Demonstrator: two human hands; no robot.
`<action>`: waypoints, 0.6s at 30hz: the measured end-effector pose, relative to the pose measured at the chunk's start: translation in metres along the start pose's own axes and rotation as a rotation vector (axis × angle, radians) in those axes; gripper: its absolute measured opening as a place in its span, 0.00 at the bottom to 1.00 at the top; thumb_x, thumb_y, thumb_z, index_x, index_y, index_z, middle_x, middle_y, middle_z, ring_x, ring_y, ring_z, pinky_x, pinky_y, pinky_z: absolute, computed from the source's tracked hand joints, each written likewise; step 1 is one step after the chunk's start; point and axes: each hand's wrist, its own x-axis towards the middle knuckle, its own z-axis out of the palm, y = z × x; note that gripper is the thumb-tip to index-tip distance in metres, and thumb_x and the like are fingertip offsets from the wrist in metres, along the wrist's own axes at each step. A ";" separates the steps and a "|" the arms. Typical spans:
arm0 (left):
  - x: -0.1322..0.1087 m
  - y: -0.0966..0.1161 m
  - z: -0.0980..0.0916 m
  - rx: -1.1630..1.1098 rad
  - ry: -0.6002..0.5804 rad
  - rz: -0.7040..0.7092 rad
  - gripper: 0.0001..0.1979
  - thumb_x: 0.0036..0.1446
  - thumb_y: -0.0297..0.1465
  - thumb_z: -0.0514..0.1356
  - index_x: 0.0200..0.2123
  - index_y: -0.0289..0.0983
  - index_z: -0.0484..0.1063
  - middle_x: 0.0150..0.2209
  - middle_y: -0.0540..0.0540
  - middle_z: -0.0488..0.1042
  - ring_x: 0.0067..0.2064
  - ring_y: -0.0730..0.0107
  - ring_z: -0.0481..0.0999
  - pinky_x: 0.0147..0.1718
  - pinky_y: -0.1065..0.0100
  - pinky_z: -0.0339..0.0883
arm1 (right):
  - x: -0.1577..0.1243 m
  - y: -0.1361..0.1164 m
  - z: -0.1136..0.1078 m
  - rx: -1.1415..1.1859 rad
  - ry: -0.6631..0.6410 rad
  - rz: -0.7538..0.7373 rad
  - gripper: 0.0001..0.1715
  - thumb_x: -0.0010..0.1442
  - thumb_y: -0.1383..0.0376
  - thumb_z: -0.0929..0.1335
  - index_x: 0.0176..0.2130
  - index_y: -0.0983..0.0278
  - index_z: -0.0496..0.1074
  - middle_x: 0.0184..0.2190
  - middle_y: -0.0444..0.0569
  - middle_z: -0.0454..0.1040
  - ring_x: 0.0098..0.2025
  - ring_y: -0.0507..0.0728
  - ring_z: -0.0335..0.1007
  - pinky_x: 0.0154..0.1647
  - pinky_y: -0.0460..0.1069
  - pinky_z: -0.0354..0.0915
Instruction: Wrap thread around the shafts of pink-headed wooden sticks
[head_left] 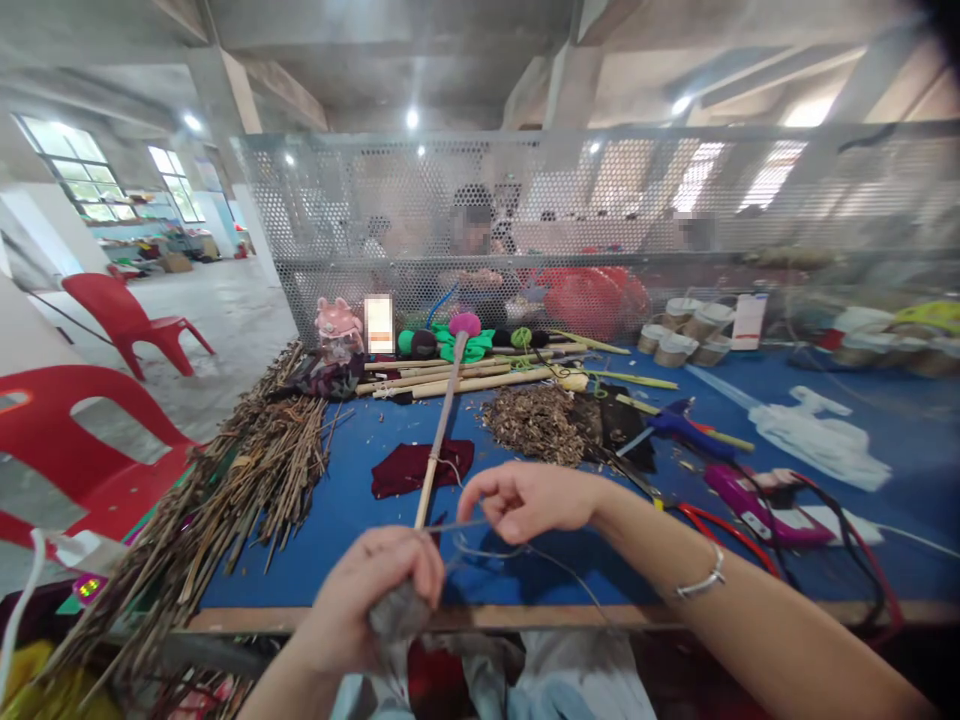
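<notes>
My left hand point(394, 570) is closed around the lower end of a slim wooden stick point(439, 445); its upper part looks greyish, and a magenta round piece point(465, 325) shows at the far end. A grey rounded bundle point(403, 610) sits under the same hand, its kind unclear. My right hand point(536, 497), with a silver bracelet point(703, 577) on the wrist, is curled with its fingertips pinched on a thin grey thread point(487, 552). This thread stretches to my left hand and loops below the fingers. Behind the stick lies a dark red cloth point(390, 470).
Left lies a heap of dry twigs point(277, 460). Beyond are brown plant scraps point(536, 420), pale sticks point(480, 382) and green cloth point(476, 345). Right are blue-handled pliers point(679, 425), a magenta glue gun point(757, 505) and paper cups point(675, 345). A perforated metal screen point(360, 220) stands behind.
</notes>
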 end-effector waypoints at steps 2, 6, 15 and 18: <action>-0.002 0.023 -0.012 -0.149 0.146 0.146 0.12 0.50 0.36 0.55 0.20 0.35 0.67 0.21 0.47 0.65 0.22 0.74 0.63 0.18 0.74 0.56 | -0.020 -0.003 -0.014 -0.005 0.169 -0.022 0.21 0.46 0.56 0.71 0.35 0.69 0.69 0.19 0.39 0.62 0.19 0.44 0.53 0.19 0.41 0.51; 0.001 0.062 -0.039 -0.281 0.464 0.408 0.07 0.48 0.33 0.55 0.21 0.36 0.65 0.23 0.50 0.62 0.24 0.75 0.63 0.16 0.77 0.55 | -0.054 -0.014 -0.031 0.093 0.524 -0.209 0.17 0.44 0.53 0.70 0.24 0.65 0.67 0.14 0.38 0.59 0.17 0.46 0.53 0.23 0.45 0.58; 0.019 0.062 -0.053 -0.275 0.554 0.408 0.09 0.48 0.37 0.57 0.27 0.37 0.66 0.24 0.50 0.63 0.24 0.76 0.63 0.19 0.75 0.61 | -0.091 -0.022 -0.019 0.057 0.649 -0.351 0.32 0.34 0.44 0.69 0.06 0.61 0.51 0.03 0.40 0.49 0.09 0.49 0.51 0.23 0.53 0.61; 0.016 0.062 -0.059 -0.260 0.556 0.462 0.07 0.45 0.31 0.60 0.22 0.36 0.63 0.24 0.51 0.63 0.26 0.77 0.64 0.23 0.74 0.65 | -0.106 -0.023 -0.008 0.076 0.886 -0.447 0.36 0.34 0.43 0.68 0.06 0.62 0.45 0.02 0.39 0.42 0.07 0.49 0.48 0.18 0.50 0.57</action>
